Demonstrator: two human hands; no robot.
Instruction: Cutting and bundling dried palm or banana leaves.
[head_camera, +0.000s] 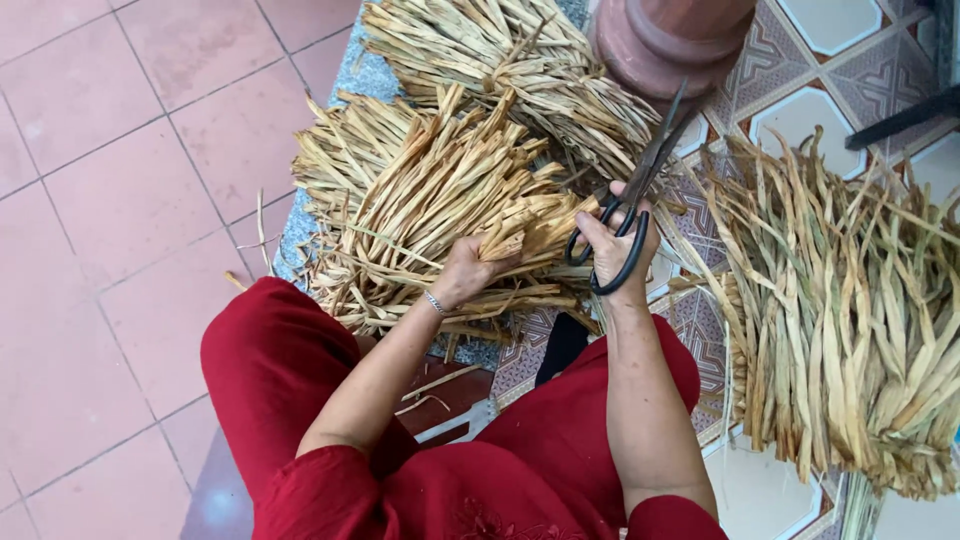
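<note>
1. Outdoors, a person in red clothing sits over heaps of dried leaf strips (430, 190), the left hand (468, 270) closed around a bunch of strips (530, 228) whose cut ends point right.
2. Just right of that grip, the right hand (615, 245) has its fingers through the loops of black scissors (640, 190), blades nearly closed, tips angled up and away.
3. Below lie a patterned tile floor (800, 110) and plain pink tiles (110, 200); a loose pile of longer strips (850, 320) lies further right, a reddish pillar base (660, 40) beyond.

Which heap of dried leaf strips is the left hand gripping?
The middle heap: the left hand clutches its cut ends. The top heap and right heap lie untouched.
</note>
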